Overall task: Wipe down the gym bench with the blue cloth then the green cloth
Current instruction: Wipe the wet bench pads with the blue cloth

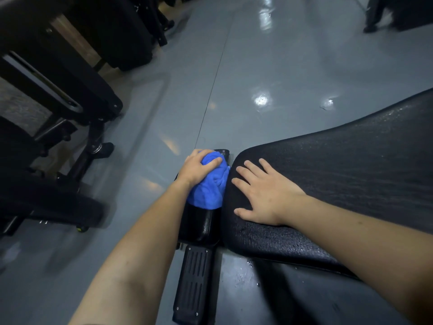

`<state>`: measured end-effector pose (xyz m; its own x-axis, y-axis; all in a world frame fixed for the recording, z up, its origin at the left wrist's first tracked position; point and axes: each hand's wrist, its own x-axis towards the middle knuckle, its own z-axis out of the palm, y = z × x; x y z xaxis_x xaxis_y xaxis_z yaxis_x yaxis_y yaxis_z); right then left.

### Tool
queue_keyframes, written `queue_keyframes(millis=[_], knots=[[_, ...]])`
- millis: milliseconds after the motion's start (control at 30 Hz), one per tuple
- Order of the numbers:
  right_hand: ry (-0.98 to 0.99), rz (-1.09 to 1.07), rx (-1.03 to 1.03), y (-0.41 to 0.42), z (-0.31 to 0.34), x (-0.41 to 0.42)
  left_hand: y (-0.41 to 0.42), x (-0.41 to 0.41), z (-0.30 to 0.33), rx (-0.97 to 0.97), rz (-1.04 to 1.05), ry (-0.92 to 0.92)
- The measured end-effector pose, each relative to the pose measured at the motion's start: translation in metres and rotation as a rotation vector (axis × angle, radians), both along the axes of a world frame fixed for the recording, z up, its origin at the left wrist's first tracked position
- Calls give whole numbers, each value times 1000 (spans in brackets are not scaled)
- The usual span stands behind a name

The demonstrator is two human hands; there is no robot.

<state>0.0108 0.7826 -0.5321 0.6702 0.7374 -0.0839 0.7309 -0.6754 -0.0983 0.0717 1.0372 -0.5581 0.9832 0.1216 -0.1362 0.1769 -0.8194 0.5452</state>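
The gym bench has a wide black textured pad [339,179] running from centre to the right, with a small black glossy roller pad [199,224] at its left end. My left hand [199,168] presses a bunched blue cloth [208,188] down on that small pad. Flat on the wide pad's near-left end lies my right hand [264,193], fingers spread and holding nothing. The pad looks speckled with wet spots toward the right. No green cloth is in view.
A black ribbed foot plate [194,280] of the bench frame lies on the glossy grey floor [257,66] below the small pad. Black gym machines and frames [70,95] crowd the left side. Another dark piece of equipment [384,12] stands at the top right.
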Motion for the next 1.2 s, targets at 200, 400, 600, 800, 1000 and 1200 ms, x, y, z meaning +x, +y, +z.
queue_keyframes(millis=[200,400,600,800,1000,1200], knots=[[3,-2,11,0,0,-1,29,-4,-2,13,62,39],[3,10,9,0,1,0,43,-15,-4,-9,123,76],[16,9,2,-1,4,-2,60,-37,-12,-7,227,93],[19,5,-8,-1,5,-1,69,-78,-22,-51,360,81],[4,5,-13,0,2,-2,67,-73,-24,-79,367,63],[0,7,-4,0,0,-1,63,-44,-19,-67,254,49]])
